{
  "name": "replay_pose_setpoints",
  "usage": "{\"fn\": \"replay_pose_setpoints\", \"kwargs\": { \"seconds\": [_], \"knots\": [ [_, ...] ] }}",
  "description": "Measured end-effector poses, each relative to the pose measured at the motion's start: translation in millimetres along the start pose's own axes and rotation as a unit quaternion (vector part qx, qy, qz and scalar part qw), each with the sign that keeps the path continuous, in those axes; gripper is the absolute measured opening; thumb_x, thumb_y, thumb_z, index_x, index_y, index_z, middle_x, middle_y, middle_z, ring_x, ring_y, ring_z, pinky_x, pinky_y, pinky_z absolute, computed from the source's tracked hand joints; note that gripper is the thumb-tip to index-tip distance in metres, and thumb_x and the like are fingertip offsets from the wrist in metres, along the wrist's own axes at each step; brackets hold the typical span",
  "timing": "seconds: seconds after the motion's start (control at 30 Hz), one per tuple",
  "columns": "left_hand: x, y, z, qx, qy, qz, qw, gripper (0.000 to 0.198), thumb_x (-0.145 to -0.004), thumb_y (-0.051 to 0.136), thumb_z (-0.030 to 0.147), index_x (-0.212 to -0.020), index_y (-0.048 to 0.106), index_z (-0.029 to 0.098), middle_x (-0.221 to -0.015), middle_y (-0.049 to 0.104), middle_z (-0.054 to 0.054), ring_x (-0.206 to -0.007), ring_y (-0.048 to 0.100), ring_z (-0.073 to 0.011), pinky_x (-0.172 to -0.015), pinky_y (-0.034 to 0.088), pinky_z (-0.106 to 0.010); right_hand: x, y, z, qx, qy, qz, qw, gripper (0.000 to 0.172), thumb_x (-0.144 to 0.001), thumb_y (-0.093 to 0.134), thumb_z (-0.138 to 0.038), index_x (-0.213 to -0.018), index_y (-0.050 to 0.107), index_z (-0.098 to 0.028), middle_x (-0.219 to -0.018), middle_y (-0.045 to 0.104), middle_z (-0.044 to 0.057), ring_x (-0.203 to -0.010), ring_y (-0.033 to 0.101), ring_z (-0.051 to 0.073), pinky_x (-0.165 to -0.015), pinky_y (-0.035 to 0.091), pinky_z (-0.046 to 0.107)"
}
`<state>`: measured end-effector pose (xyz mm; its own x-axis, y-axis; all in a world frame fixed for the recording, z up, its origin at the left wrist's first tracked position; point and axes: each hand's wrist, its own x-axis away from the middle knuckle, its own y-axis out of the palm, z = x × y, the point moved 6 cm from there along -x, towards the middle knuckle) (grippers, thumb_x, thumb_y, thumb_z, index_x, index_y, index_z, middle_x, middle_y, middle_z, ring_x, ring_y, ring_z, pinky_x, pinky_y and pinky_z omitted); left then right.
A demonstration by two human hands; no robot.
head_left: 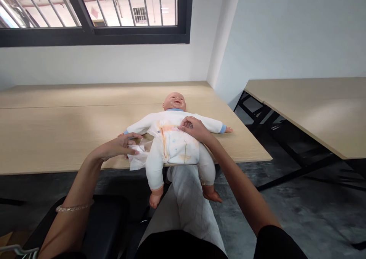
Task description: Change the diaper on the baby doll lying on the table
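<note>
While the left hand (118, 147) stands closed on a crumpled white wipe (137, 157), the wipe's bulk projects from the fingertips toward the doll's side and lies on the tabletop, its far edge at or just beside the doll's hip. The right hand (193, 128) is not gripping: it rests with fingers loosely curved, palm down, on the chest of a baby doll (174, 116). The doll lies on its back, head away from the person, arms spread, between the two hands, with its legs hanging past the table's near edge above the person's pale trousers (183, 202). Its white sleepsuit (153, 163) has blue cuffs and an orange-yellow stain (163, 139) running down beside a white printed diaper (181, 148). The desk (57, 131) has a light wood-look top. A beaded bracelet (73, 208) encircles the left wrist. A second table (309, 110) stands to the right on a black frame.
</note>
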<state>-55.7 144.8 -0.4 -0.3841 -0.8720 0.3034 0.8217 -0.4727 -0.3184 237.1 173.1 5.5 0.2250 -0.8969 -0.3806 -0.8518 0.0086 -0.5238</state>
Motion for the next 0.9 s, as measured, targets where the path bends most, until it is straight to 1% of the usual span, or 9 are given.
{"fn": "replay_pose_setpoints", "kwargs": {
  "seconds": [0.1,0.2,0.27,0.33,0.43,0.6,0.7,0.8,0.9],
  "knots": [
    [0,-6.7,4,0.021,0.047,0.056,0.997,0.053,-0.058,0.088,0.033,-0.105,0.066,0.02,-0.08,0.069,-0.001,-0.072,0.067,-0.0191,-0.06,0.052,-0.026,-2,-3,-13,0.055,-0.035,0.025,0.998,0.013,-0.083,0.069,-0.028,-0.08,0.058,-0.02,-0.087,0.061,0.004,-0.084,0.055,0.02,-0.078,0.044,0.032],
    [-2,-4.0,7,0.06,0.081,0.09,0.991,0.052,-0.058,0.088,0.035,-0.102,0.065,0.019,-0.099,0.073,-0.007,-0.085,0.068,-0.0206,-0.07,0.055,-0.028,-8,6,-43,0.081,-0.108,0.036,0.99,0.008,-0.085,0.067,-0.02,-0.085,0.059,-0.02,-0.095,0.062,0.006,-0.092,0.056,0.022,-0.086,0.043,0.034],
    [-4,0.0,11,0.081,0.102,0.113,0.985,0.053,-0.057,0.089,0.034,-0.102,0.066,0.019,-0.105,0.073,-0.008,-0.088,0.067,-0.0197,-0.074,0.054,-0.028,-14,25,-66,0.055,-0.141,-0.015,0.988,0.006,-0.089,0.066,-0.023,-0.09,0.061,-0.019,-0.096,0.063,0.005,-0.086,0.057,0.02,-0.083,0.044,0.033],
    [-3,3.2,15,0.094,0.123,0.143,0.978,0.054,-0.055,0.089,0.033,-0.101,0.066,0.019,-0.102,0.072,-0.006,-0.088,0.066,-0.0181,-0.074,0.052,-0.027,-21,50,-86,0.023,-0.155,-0.104,0.982,0.007,-0.092,0.064,-0.023,-0.097,0.064,-0.018,-0.094,0.064,0.004,-0.081,0.057,0.018,-0.079,0.045,0.031],
    [-1,8.8,18,0.119,0.138,0.168,0.969,0.053,-0.054,0.089,0.031,-0.098,0.062,0.02,-0.096,0.069,-0.003,-0.084,0.064,-0.0162,-0.072,0.051,-0.025,-32,82,-107,0.009,-0.168,-0.211,0.963,0.009,-0.095,0.061,-0.017,-0.102,0.067,-0.016,-0.095,0.068,0.002,-0.086,0.06,0.017,-0.079,0.044,0.028],
    [6,13.0,17,0.157,0.166,0.22,0.948,0.061,-0.053,0.086,0.028,-0.103,0.051,0.022,-0.092,0.065,0.001,-0.08,0.064,-0.0149,-0.071,0.05,-0.024,-51,101,-112,-0.023,-0.167,-0.299,0.939,0.019,-0.091,0.07,-0.025,-0.107,0.067,-0.015,-0.095,0.071,0.002,-0.085,0.064,0.014,-0.078,0.046,0.025],
    [9,14.6,15,0.15,0.188,0.251,0.938,0.06,-0.056,0.083,0.029,-0.104,0.047,0.022,-0.089,0.059,0.003,-0.078,0.064,-0.0135,-0.07,0.049,-0.023,-55,105,-112,-0.042,-0.161,-0.332,0.929,0.018,-0.086,0.074,-0.027,-0.099,0.069,-0.015,-0.088,0.071,0.002,-0.084,0.064,0.014,-0.077,0.046,0.024],
    [10,16.2,13,0.136,0.21,0.277,0.928,0.055,-0.058,0.08,0.028,-0.101,0.045,0.023,-0.089,0.052,0.004,-0.078,0.064,-0.0122,-0.069,0.049,-0.022,-57,108,-113,-0.01,-0.158,-0.339,0.927,0.01,-0.086,0.072,-0.025,-0.087,0.07,-0.015,-0.081,0.07,0.001,-0.079,0.063,0.014,-0.073,0.044,0.024],
    [10,17.2,12,0.132,0.234,0.302,0.915,0.053,-0.059,0.078,0.024,-0.099,0.044,0.023,-0.095,0.049,0.004,-0.076,0.062,-0.0099,-0.065,0.048,-0.02,-60,110,-116,0.034,-0.168,-0.315,0.933,0.005,-0.083,0.07,-0.019,-0.083,0.069,-0.015,-0.081,0.067,0.0,-0.077,0.059,0.013,-0.071,0.04,0.023]
  ]
}}
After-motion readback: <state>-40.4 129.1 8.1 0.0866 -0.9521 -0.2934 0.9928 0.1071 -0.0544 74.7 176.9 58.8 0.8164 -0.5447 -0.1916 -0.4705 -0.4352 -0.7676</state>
